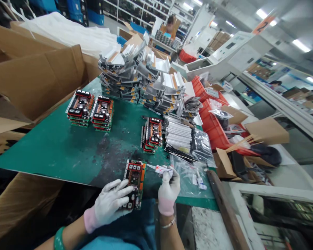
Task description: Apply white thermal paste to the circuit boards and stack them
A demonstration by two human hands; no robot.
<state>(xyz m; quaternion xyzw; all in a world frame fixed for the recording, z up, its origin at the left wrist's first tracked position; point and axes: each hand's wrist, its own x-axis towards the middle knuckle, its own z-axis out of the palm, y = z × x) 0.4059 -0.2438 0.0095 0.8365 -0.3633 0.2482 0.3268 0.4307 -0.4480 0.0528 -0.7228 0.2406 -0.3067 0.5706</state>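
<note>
My left hand, in a white glove, lies on a circuit board at the near edge of the green mat, its fingers spread over the board's left side. My right hand, also gloved, is closed round a small white tube with a red label, its tip pointing left toward the board. Two stacks of similar boards stand at the left of the mat, and another stack sits in the middle.
A tall heap of metal heat sinks fills the back of the mat. White strips and clear plastic bags lie to the right. Red bins and cardboard boxes flank the mat. A person sits far behind.
</note>
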